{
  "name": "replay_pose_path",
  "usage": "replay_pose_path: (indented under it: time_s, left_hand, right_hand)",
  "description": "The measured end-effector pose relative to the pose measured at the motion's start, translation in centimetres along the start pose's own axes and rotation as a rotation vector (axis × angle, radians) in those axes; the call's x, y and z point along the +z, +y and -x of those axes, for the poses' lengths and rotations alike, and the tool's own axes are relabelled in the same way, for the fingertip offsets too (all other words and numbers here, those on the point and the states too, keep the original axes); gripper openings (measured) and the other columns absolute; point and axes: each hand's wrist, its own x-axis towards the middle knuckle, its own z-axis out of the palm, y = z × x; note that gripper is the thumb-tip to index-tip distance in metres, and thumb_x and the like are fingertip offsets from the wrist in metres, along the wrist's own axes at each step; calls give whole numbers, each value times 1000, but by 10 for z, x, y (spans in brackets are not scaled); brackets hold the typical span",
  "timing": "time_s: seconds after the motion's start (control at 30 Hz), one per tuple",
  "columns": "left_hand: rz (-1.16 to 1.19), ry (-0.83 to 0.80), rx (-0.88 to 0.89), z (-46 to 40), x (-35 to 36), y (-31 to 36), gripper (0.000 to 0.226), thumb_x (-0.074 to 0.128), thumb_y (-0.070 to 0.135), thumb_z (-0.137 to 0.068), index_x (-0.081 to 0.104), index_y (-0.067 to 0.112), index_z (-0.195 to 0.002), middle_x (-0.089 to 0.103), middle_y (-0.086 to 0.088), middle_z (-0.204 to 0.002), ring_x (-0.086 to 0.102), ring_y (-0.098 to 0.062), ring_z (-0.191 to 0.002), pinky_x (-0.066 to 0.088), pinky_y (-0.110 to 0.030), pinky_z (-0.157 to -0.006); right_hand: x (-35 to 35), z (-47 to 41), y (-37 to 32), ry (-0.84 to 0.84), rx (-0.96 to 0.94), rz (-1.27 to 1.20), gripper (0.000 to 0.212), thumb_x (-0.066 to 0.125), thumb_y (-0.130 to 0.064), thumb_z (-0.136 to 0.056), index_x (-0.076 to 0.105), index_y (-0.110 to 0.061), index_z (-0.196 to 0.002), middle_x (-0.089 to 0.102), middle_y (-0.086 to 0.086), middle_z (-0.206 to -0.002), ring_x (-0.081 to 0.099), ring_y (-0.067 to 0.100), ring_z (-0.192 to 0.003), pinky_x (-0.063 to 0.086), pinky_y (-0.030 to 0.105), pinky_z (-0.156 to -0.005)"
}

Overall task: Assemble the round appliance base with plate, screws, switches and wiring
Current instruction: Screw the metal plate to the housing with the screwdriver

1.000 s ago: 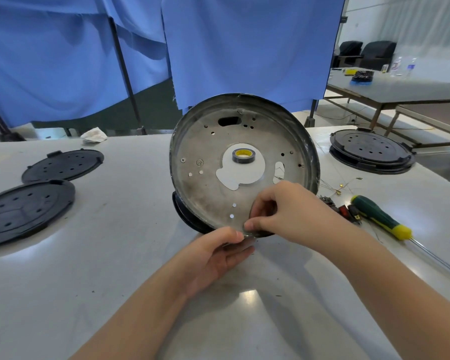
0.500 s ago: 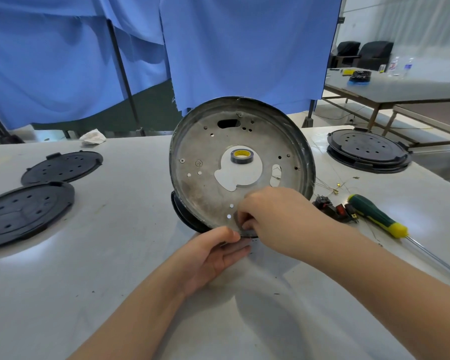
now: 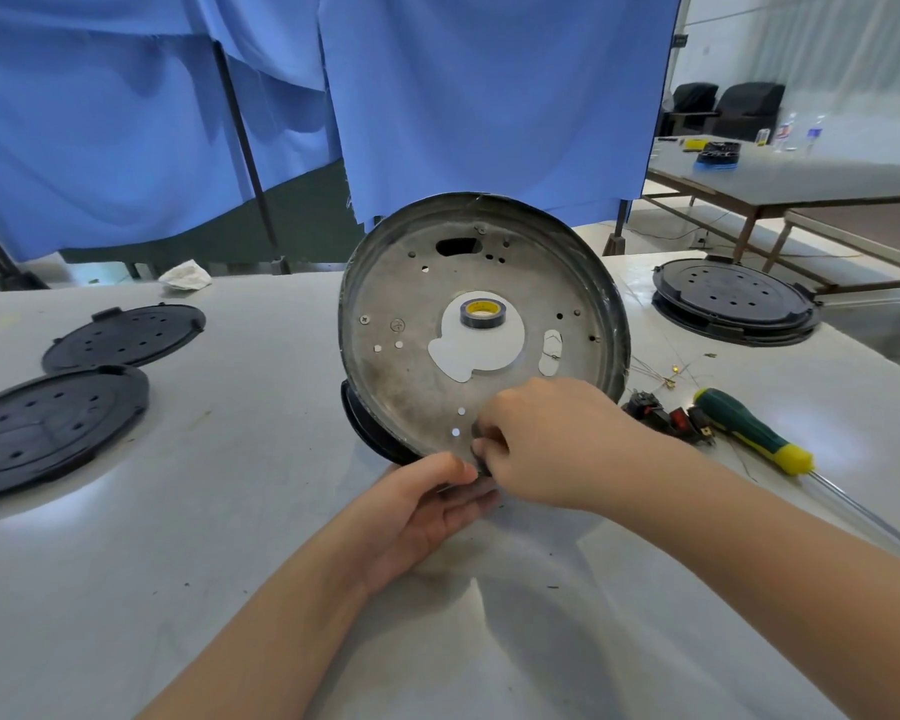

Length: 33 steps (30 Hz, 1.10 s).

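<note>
Grey metal, the round plate (image 3: 411,324) stood tilted on its lower rim near the middle of the table (image 3: 178,537), leaning back on a black base (image 3: 365,433). The left hand (image 3: 422,511) cupped that lower rim from beneath, thumb on top, while the right hand (image 3: 546,444) pinched the same rim with curled fingers. Red switches (image 3: 666,415) and a green screwdriver (image 3: 749,431) lay toward the right edge.
</note>
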Motion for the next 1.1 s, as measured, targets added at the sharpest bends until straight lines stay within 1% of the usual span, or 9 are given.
replay_pose_path:
  time_s: [0.1, 0.17, 0.3, 0.43, 0.53, 0.73, 0.83, 0.97, 1.1]
  left_hand:
    - [-1, -21, -3, -1, 0, -1, 55, 69, 6, -61, 66, -4, -115, 58, -23, -133, 58, -33, -123, 49, -42, -102]
    - [9, -28, -3, -1, 0, -1, 51, 69, 6, -60, 70, 0, -111, 63, -21, -127, 59, -32, -122, 52, -40, -98]
    - [-7, -42, -4, -1, -1, 0, 47, 70, 8, -60, 74, 7, -107, 66, -16, -124, 63, -26, -116, 55, -34, -90]
    - [9, -42, -13, -1, -2, 0, 46, 71, 7, -58, 75, 6, -104, 61, -22, -130, 59, -31, -122, 55, -34, -87]
    - [16, -42, -19, 0, -1, 0, 46, 71, 7, -57, 76, 5, -102, 60, -23, -130, 58, -31, -123, 56, -34, -87]
    - [17, -39, -13, 1, -2, 1, 52, 70, 5, -58, 71, -1, -110, 63, -21, -128, 60, -31, -121, 56, -35, -88]
    - [4, 1, -9, -1, -3, 1, 47, 72, 5, -54, 75, 3, -102, 65, -19, -125, 63, -27, -115, 56, -36, -90]
    - [-5, -2, -24, -1, -1, 2, 43, 73, 7, -55, 77, 5, -98, 67, -18, -120, 63, -28, -115, 56, -33, -87]
    - [14, 29, -49, -1, 0, 1, 43, 74, 6, -52, 77, 2, -94, 69, -19, -118, 67, -28, -109, 58, -31, -80]
  right_hand:
    - [1, -3, 0, -36, 11, 44, 31, 44, -32, -92, 41, -21, -64, 39, -4, -61, 43, 23, -62, 21, 27, -47]
    - [1, -4, 1, -39, 10, 52, 34, 44, -37, -94, 40, -21, -63, 38, -4, -61, 43, 23, -64, 20, 27, -47]
    - [-3, -3, 11, -65, 6, -56, 39, 50, -50, -91, 53, -20, -67, 48, -4, -61, 52, 22, -66, 27, 25, -47]
    - [-7, -3, 20, -94, 29, -185, 27, 60, -47, -86, 61, -23, -72, 57, -8, -66, 55, 13, -65, 39, 24, -53]
    - [-7, -6, 20, -80, 58, -189, 24, 65, -45, -83, 61, -25, -71, 61, -7, -71, 58, 15, -70, 43, 27, -58]
    - [-9, -15, 13, -74, 140, -164, 28, 72, -43, -77, 57, -23, -65, 58, -3, -69, 58, 22, -74, 36, 25, -54]
    - [-8, -17, 12, -66, 133, -146, 26, 72, -44, -78, 58, -24, -69, 57, -3, -70, 55, 22, -74, 33, 24, -51]
    - [-9, -6, 18, -41, 118, -271, 24, 72, -46, -76, 63, -24, -71, 64, -8, -73, 61, 14, -74, 47, 27, -62]
    - [-24, 3, 35, 79, 175, -419, 20, 74, -45, -75, 68, -26, -75, 65, -13, -72, 61, 4, -74, 50, 26, -69]
